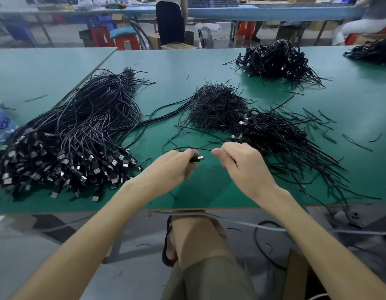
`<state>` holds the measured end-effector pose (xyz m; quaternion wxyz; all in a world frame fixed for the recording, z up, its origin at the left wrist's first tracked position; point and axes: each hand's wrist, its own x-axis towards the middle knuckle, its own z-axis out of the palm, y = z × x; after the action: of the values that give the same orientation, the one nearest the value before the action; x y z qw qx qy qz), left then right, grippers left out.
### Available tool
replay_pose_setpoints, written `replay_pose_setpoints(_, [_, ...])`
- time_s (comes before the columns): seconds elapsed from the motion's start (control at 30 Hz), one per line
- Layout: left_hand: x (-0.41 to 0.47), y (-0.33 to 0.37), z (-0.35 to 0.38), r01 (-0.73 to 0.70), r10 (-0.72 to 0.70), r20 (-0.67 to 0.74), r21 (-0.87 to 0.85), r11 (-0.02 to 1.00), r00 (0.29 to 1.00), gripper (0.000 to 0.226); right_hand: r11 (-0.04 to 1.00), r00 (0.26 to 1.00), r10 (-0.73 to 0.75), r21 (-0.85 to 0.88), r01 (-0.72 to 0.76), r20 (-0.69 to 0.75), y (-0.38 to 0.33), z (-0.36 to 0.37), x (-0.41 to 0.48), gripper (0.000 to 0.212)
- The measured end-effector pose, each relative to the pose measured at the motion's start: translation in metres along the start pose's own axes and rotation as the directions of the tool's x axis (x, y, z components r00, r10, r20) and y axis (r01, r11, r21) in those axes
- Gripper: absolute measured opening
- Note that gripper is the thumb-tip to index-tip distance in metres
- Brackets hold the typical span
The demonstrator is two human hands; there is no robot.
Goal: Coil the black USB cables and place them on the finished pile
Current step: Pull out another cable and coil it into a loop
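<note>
Left hand (172, 165): I see it low over the near edge of the table (209, 191), back up, fingers curled round the plug end of one cable (196, 148).
Right hand (241, 167): level with the left and close beside it, thumb and fingers pinching the same cable a short way along.
Cable: thin, black, bowed in a shallow arc between my two hands, above the green top.
Plug (198, 158): black body with a silver metal tip, poking out of the left fist toward the right hand.
Loose pile (79, 137): a big heap of uncoiled black cables left of the hands, plugs fanned toward me.
Bundled heap (272, 135): tangled black cables just beyond the right hand.
Tie heap (215, 107): short black strands, mid-table.
</note>
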<state>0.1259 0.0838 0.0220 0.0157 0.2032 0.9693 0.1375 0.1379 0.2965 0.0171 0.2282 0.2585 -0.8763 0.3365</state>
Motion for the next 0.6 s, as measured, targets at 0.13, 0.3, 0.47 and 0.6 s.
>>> replay_pose_setpoints(0.13, [-0.001, 0.0, 0.009, -0.083, 0.068, -0.056, -0.315, 0.946, 0.996, 0.039, 0.984, 0.997, 0.065, 0.171, -0.056, -0.049, -0.002, 0.002, -0.002, 0.046])
replay_pose_setpoints(0.3, [-0.006, 0.007, 0.005, -0.212, 0.053, -0.257, -0.642, 0.736, 0.965, 0.03, 0.974, 0.999, 0.034, 0.224, -0.027, -0.029, -0.01, 0.012, -0.001, 0.041])
replay_pose_setpoints(0.47, [-0.014, 0.008, 0.004, -0.179, 0.088, -0.157, -0.809, 0.559, 0.984, 0.027, 0.946, 0.995, 0.068, 0.323, -0.042, -0.07, -0.017, 0.009, 0.003, 0.046])
replay_pose_setpoints(0.6, [-0.014, 0.005, 0.007, -0.184, 0.162, -0.138, -0.932, 0.314, 0.977, 0.042, 0.947, 0.998, 0.029, 0.322, -0.009, -0.056, -0.026, 0.008, 0.003, 0.045])
